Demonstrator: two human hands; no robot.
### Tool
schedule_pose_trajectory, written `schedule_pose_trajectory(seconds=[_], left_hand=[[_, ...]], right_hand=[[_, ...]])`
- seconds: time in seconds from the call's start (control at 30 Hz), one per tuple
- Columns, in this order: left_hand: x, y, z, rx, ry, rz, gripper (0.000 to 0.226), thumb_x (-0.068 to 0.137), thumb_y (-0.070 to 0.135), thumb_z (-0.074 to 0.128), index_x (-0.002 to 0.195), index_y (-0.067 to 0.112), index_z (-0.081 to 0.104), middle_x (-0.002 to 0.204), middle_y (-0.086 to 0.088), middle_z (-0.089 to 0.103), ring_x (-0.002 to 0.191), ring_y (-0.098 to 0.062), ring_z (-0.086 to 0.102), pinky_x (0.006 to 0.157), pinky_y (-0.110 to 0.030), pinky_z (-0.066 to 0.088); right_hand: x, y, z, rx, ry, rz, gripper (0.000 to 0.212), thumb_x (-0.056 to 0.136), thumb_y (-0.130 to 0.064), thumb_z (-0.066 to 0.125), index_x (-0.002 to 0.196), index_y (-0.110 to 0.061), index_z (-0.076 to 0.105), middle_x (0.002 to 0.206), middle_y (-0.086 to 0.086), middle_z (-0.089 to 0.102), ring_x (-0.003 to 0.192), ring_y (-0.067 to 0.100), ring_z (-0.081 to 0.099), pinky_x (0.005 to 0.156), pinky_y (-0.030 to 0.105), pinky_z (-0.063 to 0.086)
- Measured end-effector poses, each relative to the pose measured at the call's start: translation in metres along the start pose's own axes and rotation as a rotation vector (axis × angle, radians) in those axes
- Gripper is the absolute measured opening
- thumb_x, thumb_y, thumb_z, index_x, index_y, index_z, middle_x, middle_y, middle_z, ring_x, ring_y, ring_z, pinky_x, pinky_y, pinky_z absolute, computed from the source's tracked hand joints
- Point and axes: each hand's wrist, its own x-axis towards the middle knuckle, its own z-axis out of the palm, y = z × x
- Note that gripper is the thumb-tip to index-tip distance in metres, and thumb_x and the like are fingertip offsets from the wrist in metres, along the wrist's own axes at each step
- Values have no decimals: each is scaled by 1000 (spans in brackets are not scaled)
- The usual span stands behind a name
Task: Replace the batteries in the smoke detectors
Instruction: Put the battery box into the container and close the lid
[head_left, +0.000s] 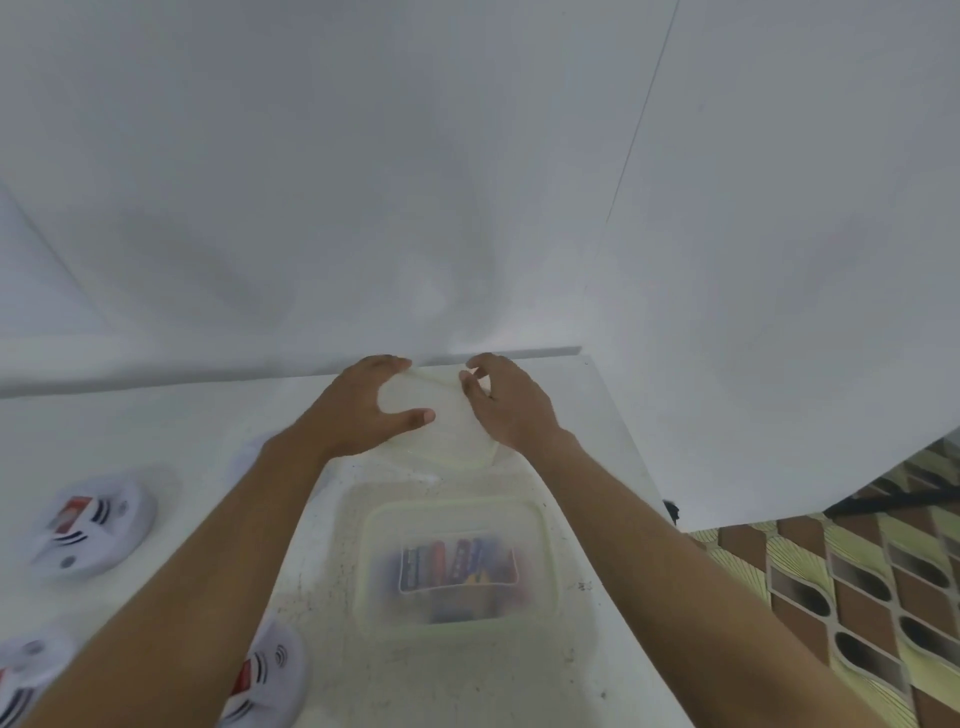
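Observation:
A translucent plastic container (457, 558) stands on the white counter and holds several coloured batteries (457, 564). Beyond it, by the wall, both hands hold a pale translucent lid (441, 415). My left hand (363, 410) grips its left edge, fingers over the far rim and thumb on top. My right hand (506, 402) grips its right edge with curled fingers. White smoke detectors lie to the left: one (91, 525) at the far left, one (272, 670) under my left forearm, one (21, 675) at the bottom left corner.
The white counter (208, 441) ends at a white wall (363, 208) behind and at an edge on the right. Past that edge lies a patterned brown and yellow floor (857, 587). A white panel (779, 312) hangs at the right.

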Motion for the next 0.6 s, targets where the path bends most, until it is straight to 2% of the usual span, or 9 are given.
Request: schedule_pose_trajectory(seconds=[0.13, 0.23, 0.3, 0.37, 0.43, 0.5, 0.6], left_hand=[[-7, 6, 9, 30, 123, -151, 94, 64, 80, 64, 136, 22, 46, 138, -2, 41, 120, -22, 51, 97, -42, 47], [-13, 19, 18, 121, 246, -261, 91, 61, 86, 60, 119, 17, 49, 120, -3, 47, 100, -25, 59, 80, -36, 47], [-16, 24, 22, 178, 296, -290, 85, 64, 86, 55, 109, 14, 49, 110, -3, 50, 94, -29, 60, 74, -35, 44], [-17, 25, 26, 243, 321, -308, 83, 67, 87, 49, 106, 13, 47, 107, -4, 51, 91, -30, 60, 71, -37, 49], [-17, 22, 26, 298, 347, -289, 81, 70, 85, 47, 107, 13, 49, 109, -5, 51, 96, -28, 58, 72, -41, 52], [-14, 18, 27, 271, 337, -203, 79, 73, 81, 50, 114, 14, 51, 120, -7, 51, 110, -29, 51, 83, -44, 48], [-9, 15, 27, 178, 171, -77, 95, 67, 86, 39, 139, 24, 42, 145, 0, 44, 133, -27, 40, 104, -48, 36]], right_hand=[[-9, 5, -1, 244, 151, 154, 35, 104, -39, 43, 129, -18, 56, 127, -4, 59, 105, 13, 56, 88, 28, 39], [-17, 3, 1, 344, 11, 264, 46, 103, -47, 40, 133, -14, 50, 123, -2, 57, 106, 16, 53, 93, 32, 41], [-18, 1, 4, 313, -59, 280, 49, 104, -50, 35, 134, -14, 47, 123, 2, 59, 109, 22, 56, 96, 39, 45], [-16, 0, 5, 310, -58, 267, 47, 105, -49, 33, 135, -16, 48, 121, 4, 61, 107, 23, 57, 95, 39, 45], [-13, 0, 4, 320, -69, 254, 45, 105, -49, 33, 133, -19, 51, 117, 4, 63, 107, 24, 58, 93, 38, 45], [-8, 1, 2, 318, -87, 238, 44, 105, -49, 34, 131, -22, 56, 122, 4, 64, 113, 25, 58, 99, 40, 46], [-2, 3, 0, 303, -120, 204, 43, 104, -50, 36, 133, -26, 58, 131, 1, 63, 123, 24, 54, 106, 42, 42]])
